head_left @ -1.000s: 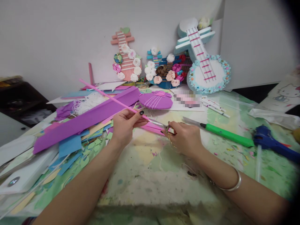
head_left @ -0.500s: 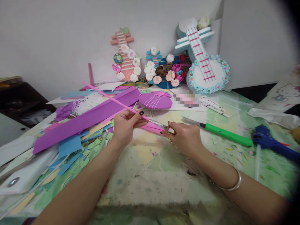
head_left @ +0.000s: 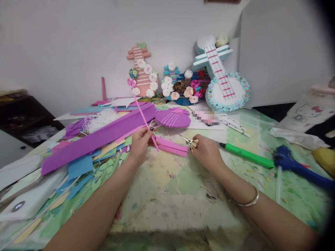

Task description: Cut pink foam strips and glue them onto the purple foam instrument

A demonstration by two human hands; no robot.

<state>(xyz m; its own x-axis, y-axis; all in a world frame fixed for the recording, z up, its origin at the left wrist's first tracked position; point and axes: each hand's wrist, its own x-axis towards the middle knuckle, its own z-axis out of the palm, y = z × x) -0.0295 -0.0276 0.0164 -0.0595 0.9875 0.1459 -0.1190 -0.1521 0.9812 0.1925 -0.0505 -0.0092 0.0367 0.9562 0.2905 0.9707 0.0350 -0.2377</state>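
Observation:
Between the thumb and fingers of my left hand is a thin pink paper strip, slanting up and away to the left. My right hand is closed on small scissors with gold handles, whose blades point left, apart from the strip. Folded pink paper lies on the table between the two hands. Just behind it rests a purple lute-shaped craft piece with white strings. A long purple strip stretches to the left of my left hand.
A green-handled knife and a blue glue gun lie on the right. Paper scraps and white string cover the left side. Decorated model lutes lean along the back wall.
The scissors have come away from the pink strip and moved slightly right. My left hand has turned the strip to a steeper angle, its near end now pointing toward me.

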